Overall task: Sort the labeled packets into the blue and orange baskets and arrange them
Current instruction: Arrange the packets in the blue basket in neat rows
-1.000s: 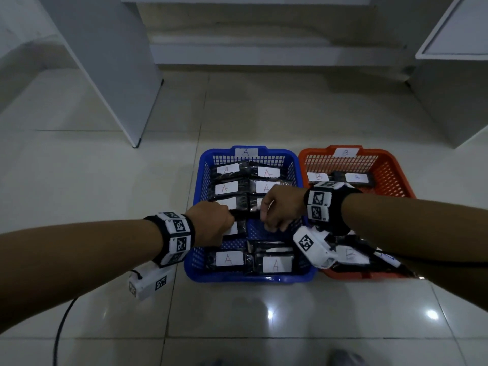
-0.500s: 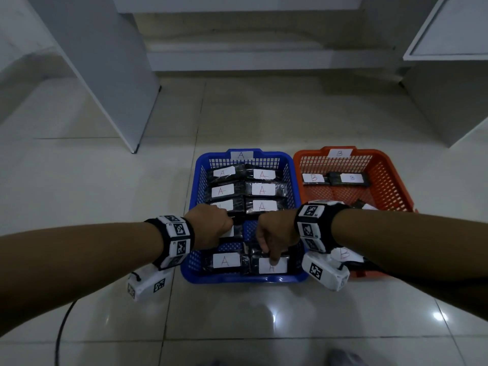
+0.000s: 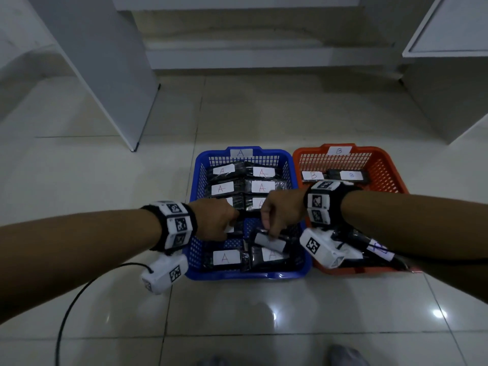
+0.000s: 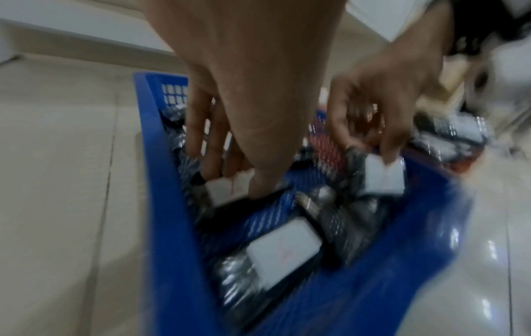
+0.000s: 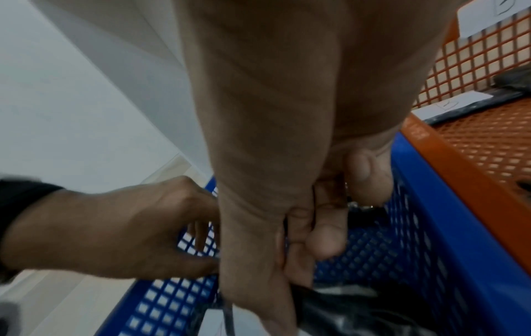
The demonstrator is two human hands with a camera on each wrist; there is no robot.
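Note:
A blue basket (image 3: 196, 270) marked A stands left of an orange basket (image 3: 393, 173) marked B on the floor. Dark packets with white A labels lie in rows in the blue one. My right hand (image 3: 280, 215) pinches a packet (image 3: 269, 243) lifted and tilted over the basket's near half; the left wrist view shows its fingertips (image 4: 388, 150) on that packet's label (image 4: 385, 179). My left hand (image 3: 214, 220) grips another packet (image 4: 218, 193) at the basket's left side. Two B packets (image 3: 351, 175) lie at the orange basket's far end.
More dark packets (image 3: 375, 247) lie heaped in the orange basket's near end under my right wrist. White panels (image 3: 111, 75) stand at the back left and a white cabinet (image 3: 449, 62) at the right. A black cable (image 3: 68, 313) runs over the tiles.
My right hand dropped to the near packets in the blue basket, then lifted one clear and tilted it. My left hand stayed at the basket's left side.

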